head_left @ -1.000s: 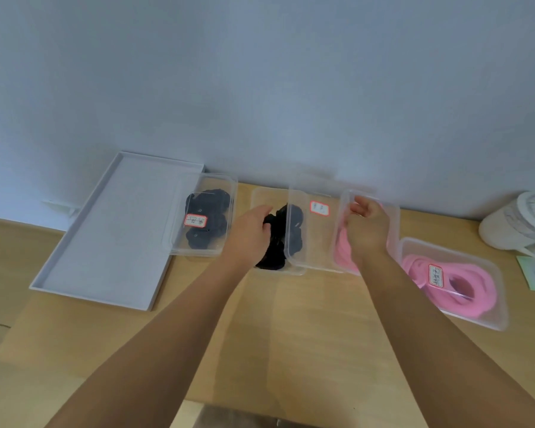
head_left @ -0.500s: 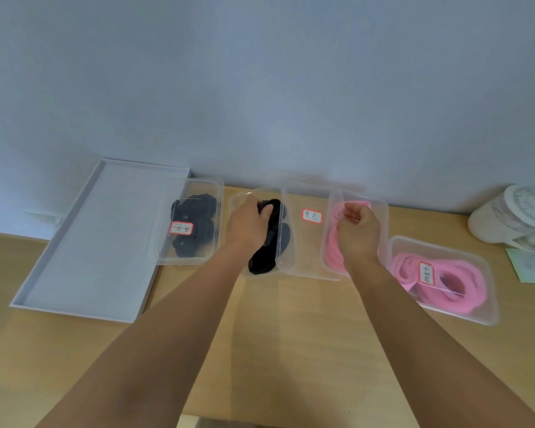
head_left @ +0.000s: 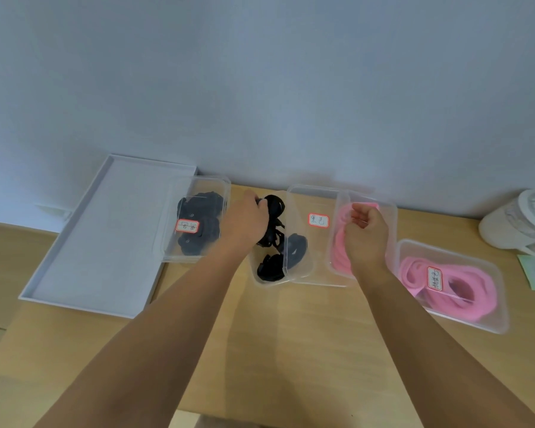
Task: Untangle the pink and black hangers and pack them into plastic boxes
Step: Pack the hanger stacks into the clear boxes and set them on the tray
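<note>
White tray (head_left: 99, 242) left; lid (head_left: 318, 251) overlaps black hangers (head_left: 274, 205).

We see a softly lit, rather dim scene with a cool blue-grey cast over the wall (head_left: 260, 72), which darkens toward the upper corners. The light is diffuse, and we cannot tell its source; we find only faint, soft-edged shadows on the table (head_left: 278, 359) beneath and between the forearms (head_left: 173, 319). The clear plastic boxes (head_left: 504, 322) carry a mild pale sheen. Motion blur smears the left hand (head_left: 244, 223) and the black hangers (head_left: 274, 233) at its fingers (head_left: 262, 206); the right hand (head_left: 365, 239) looks somewhat sharper. The writing on the labels (head_left: 318, 220) is too soft for us to read. Wide-angle distortion bows the table's far edge and stretches the forearms toward the lower corners
</note>
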{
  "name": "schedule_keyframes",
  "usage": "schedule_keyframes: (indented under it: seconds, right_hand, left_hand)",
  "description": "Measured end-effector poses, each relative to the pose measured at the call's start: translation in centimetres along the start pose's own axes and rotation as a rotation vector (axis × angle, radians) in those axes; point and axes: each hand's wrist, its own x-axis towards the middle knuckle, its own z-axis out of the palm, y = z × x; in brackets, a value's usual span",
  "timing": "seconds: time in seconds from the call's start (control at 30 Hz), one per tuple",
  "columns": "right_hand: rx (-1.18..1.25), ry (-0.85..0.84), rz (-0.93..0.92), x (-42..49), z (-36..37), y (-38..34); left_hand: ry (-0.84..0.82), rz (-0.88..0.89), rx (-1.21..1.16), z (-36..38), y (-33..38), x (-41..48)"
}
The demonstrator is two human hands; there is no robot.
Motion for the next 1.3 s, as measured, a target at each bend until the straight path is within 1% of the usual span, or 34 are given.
schedule_keyframes:
  seconds: [0.1,0.17,0.3,0.43,0.5,0.53,0.57,0.63,0.73,0.77,0.87,0.93,1.0,1.1,1.17,1.23,1.3]
  right_hand:
    - [0.000,-0.010,0.007,0.0,0.0,0.0]
    - [-0.006,-0.016,0.004,0.1,0.0,0.0]
    - [-0.024,-0.018,0.006,0.1,0.0,0.2]
    - [-0.026,-0.022,0.006,0.0,0.0,0.1]
    - [-0.021,-0.023,0.012,0.1,0.0,0.1]
    - [-0.022,-0.022,0.013,0.1,0.0,0.2]
    - [-0.021,-0.021,0.015,0.0,0.0,0.2]
    - [-0.017,-0.025,0.016,0.0,0.0,0.2]
    - [-0.020,-0.039,0.013,0.0,-0.1,0.2]
    - [-0.020,-0.040,0.012,0.0,-0.1,0.2]
    - [-0.016,-0.030,0.018,-0.1,-0.1,0.2]
    - [-0.013,-0.025,0.022,-0.1,0.0,0.2]
    - [-0.016,-0.028,0.019,0.0,0.1,0.2]
    - [-0.025,-0.030,0.015,0.1,-0.1,0.3]
    - [-0.019,-0.032,0.017,0.1,-0.1,0.4]
    - [-0.009,-0.029,0.021,0.1,-0.1,0.4]
    - [0.006,-0.023,0.025,0.2,0.0,0.4]
  left_hand:
    - [-0.024,0.000,0.052,-0.3,-0.8,0.4]
    - [-0.028,0.054,0.120,-0.3,-1.2,0.6]
    - [0.077,0.205,0.438,0.4,-2.0,0.3]
    - [0.154,0.173,0.441,0.4,-1.4,0.0]
    - [0.221,0.220,0.432,0.4,-0.9,-0.7]
    - [0.226,0.264,0.427,0.5,-0.7,-1.2]
    - [0.200,0.307,0.430,0.7,-0.7,-1.8]
    - [0.076,0.328,0.478,1.8,-1.1,-2.9]
    - [-0.128,0.217,0.517,2.5,-2.4,-3.5]
    - [-0.155,0.218,0.513,2.5,-2.7,-3.5]
    - [-0.153,0.265,0.526,2.4,-3.0,-3.4]
    - [-0.115,0.258,0.507,2.2,-3.0,-3.3]
    - [0.010,0.323,0.459,1.9,-2.9,-3.6]
    - [0.222,0.631,0.288,2.4,-2.8,-4.5]
    - [0.248,0.755,0.265,3.1,-3.2,-5.0]
    - [0.248,0.757,0.306,3.5,-3.7,-5.1]
    - [0.256,0.712,0.349,4.0,-3.9,-5.3]
